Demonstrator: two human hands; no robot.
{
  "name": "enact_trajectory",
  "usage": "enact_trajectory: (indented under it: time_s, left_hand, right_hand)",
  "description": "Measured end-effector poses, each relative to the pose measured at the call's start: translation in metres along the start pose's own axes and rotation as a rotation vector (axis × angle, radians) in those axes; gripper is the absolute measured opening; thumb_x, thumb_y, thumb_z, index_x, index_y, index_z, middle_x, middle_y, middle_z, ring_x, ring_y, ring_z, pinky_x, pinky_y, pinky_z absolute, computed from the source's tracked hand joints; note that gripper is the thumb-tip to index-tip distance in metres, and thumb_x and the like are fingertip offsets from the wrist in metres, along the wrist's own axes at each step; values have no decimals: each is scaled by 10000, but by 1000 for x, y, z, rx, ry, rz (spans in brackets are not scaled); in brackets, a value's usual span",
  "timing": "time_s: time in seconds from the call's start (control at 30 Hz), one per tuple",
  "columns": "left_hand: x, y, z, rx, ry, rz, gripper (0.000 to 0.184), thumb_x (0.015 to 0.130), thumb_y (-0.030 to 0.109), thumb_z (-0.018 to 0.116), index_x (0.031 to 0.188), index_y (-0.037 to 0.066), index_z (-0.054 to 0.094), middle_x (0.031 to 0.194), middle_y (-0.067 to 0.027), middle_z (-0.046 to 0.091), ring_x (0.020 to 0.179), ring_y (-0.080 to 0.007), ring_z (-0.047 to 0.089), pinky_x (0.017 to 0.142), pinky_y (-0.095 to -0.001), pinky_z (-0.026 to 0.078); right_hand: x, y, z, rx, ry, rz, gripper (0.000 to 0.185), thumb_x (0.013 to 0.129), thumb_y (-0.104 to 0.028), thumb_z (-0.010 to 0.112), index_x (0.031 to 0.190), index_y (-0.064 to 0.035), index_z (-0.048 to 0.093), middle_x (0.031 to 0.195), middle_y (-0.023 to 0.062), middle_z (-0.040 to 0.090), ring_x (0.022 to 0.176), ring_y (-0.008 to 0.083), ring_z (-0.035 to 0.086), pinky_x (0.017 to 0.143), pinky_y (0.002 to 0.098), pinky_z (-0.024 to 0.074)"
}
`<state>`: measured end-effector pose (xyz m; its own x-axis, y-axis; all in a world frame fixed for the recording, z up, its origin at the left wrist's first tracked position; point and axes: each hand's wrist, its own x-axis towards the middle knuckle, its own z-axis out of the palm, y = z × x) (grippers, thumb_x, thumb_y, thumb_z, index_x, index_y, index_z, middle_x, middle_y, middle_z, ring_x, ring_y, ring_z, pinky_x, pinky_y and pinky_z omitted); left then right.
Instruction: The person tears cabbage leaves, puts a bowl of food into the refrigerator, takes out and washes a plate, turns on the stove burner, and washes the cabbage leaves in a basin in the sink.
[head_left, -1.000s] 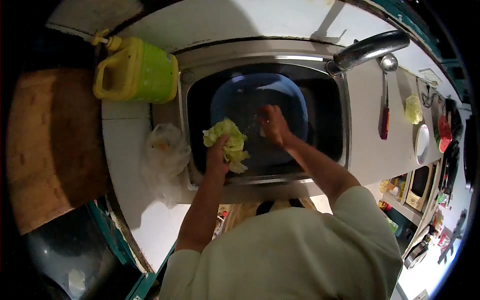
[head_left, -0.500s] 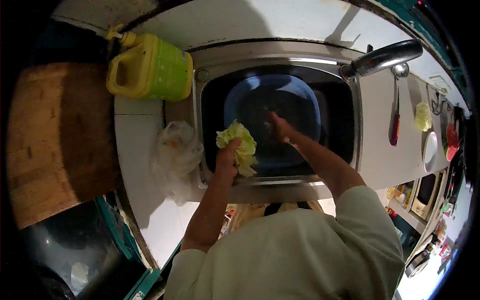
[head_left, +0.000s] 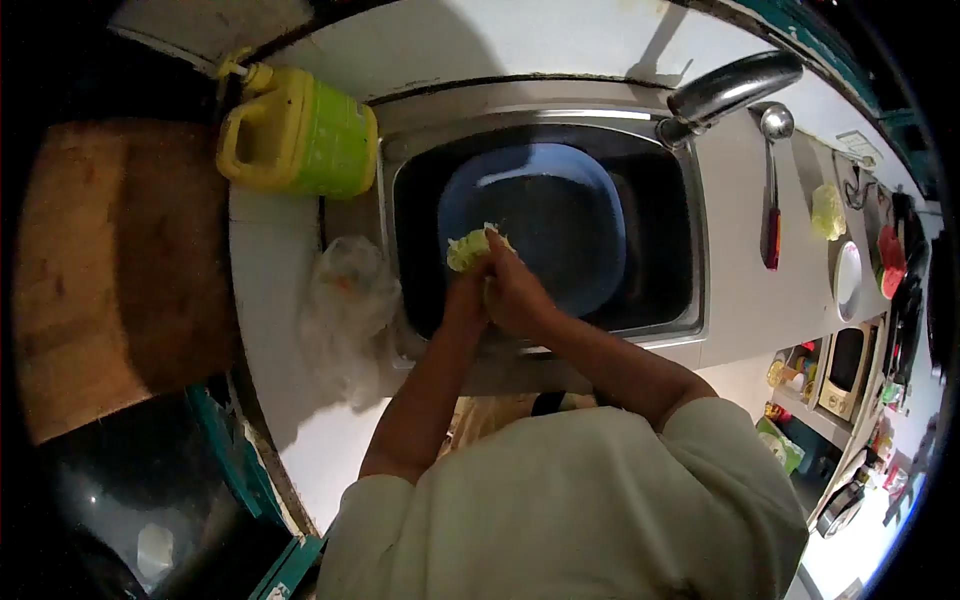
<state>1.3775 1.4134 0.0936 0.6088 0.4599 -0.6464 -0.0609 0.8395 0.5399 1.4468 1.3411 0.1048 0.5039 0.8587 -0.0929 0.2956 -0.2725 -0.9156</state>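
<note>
A bunch of pale green cabbage or lettuce leaves [head_left: 467, 250] pokes out above my two hands, over the near left side of a blue basin [head_left: 616, 215]. My left hand [head_left: 466, 298] is closed round the leaves from the left. Pressed against it, my right hand [head_left: 520, 296] closes over the same leaves from the right. Much of the bunch is hidden between the palms. The basin sits inside a dark sink [head_left: 660, 250] with a metal rim.
Left of the sink stand a yellow-green jug [head_left: 335, 140] and a clear plastic bag [head_left: 350, 290]. A faucet [head_left: 730, 90] rises at the back right. Farther right lie a ladle [head_left: 772, 190], a pale green leafy piece [head_left: 828, 212], a white bowl [head_left: 848, 280] and a watermelon piece [head_left: 890, 262].
My right hand has moved left and toward me from over the basin, joining my left hand on the leaves. The leaves are now squeezed into a smaller bunch. The view has shifted slightly.
</note>
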Motion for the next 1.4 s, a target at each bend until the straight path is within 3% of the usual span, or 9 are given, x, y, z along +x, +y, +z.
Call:
enact_trajectory:
  time_s: [0.17, 0.33, 0.37, 0.43, 0.53, 0.6, 0.73, 0.9, 1.4]
  left_hand:
    - [13, -14, -9, -126, -51, 22, 318, 782, 161, 566, 1075, 62, 492, 993, -52, 544, 901, -188, 538, 763, -305, 454]
    - [-13, 2, -6, 12, -66, 37, 357, 772, 214, 581, 1085, 69, 492, 996, -67, 545, 895, -209, 549, 744, -337, 474]
    - [-8, 4, -11, 39, -104, 15, 386, 779, 265, 582, 1106, 83, 488, 1020, -72, 540, 920, -219, 543, 755, -363, 472]
    - [-6, 7, -17, 33, -128, 15, 411, 781, 306, 590, 1117, 92, 489, 1025, -79, 540, 920, -232, 546, 743, -390, 478]
    - [-25, 31, -11, -52, -16, 39, 382, 717, 192, 625, 1052, 56, 500, 951, -77, 553, 845, -234, 571, 694, -370, 500]
    - [-44, 44, -3, -3, -62, 144, 385, 715, 187, 625, 1053, 56, 495, 944, -79, 553, 841, -232, 570, 693, -372, 499]
    - [-46, 53, -9, 18, 12, 127, 371, 716, 199, 632, 1033, 49, 508, 909, -72, 558, 802, -214, 577, 662, -350, 502]
    - [-42, 59, -27, -63, -70, 102, 343, 709, 183, 629, 1007, 55, 518, 880, -67, 559, 784, -219, 577, 645, -371, 505]
    - [-37, 66, -35, -66, 24, 63, 346, 672, 160, 652, 985, 75, 531, 842, -47, 545, 727, -195, 556, 596, -354, 494]
  right_hand:
    - [-1, -28, -18, 95, -71, 44, 621, 697, 56, 532, 1264, -25, 294, 1178, 247, 418, 1135, 354, 393, 920, 377, 360]
    - [-1, -41, -59, -196, -38, -269, 537, 693, 25, 584, 1195, -27, 399, 1212, 183, 433, 1139, 303, 418, 924, 356, 358]
    - [3, -43, -72, 373, -127, 14, 465, 721, 9, 570, 1166, -30, 437, 1145, 171, 486, 1079, 311, 463, 906, 364, 377]
    - [15, -27, -110, 488, -37, 191, 331, 777, -70, 554, 1104, -42, 508, 1002, 157, 571, 962, 316, 538, 857, 376, 415]
    - [23, 31, -168, -501, 232, 216, 284, 814, -268, 556, 992, -48, 586, 871, 153, 619, 869, 294, 588, 780, 387, 451]
    - [22, 149, -166, -835, -179, 543, 376, 766, -350, 590, 995, -51, 589, 925, 151, 614, 859, 297, 592, 757, 410, 456]
    - [3, 163, -148, -504, 5, 479, 407, 705, -360, 621, 929, -21, 599, 862, 200, 612, 819, 366, 584, 714, 445, 456]
    - [-8, 55, -196, -7, 89, 513, 306, 682, -234, 583, 897, -17, 605, 759, 154, 625, 673, 321, 599, 626, 400, 474]
    - [-30, -115, -219, -1270, 273, -55, 103, 753, -154, 518, 722, -59, 541, 695, 167, 583, 661, 354, 581, 561, 409, 472]
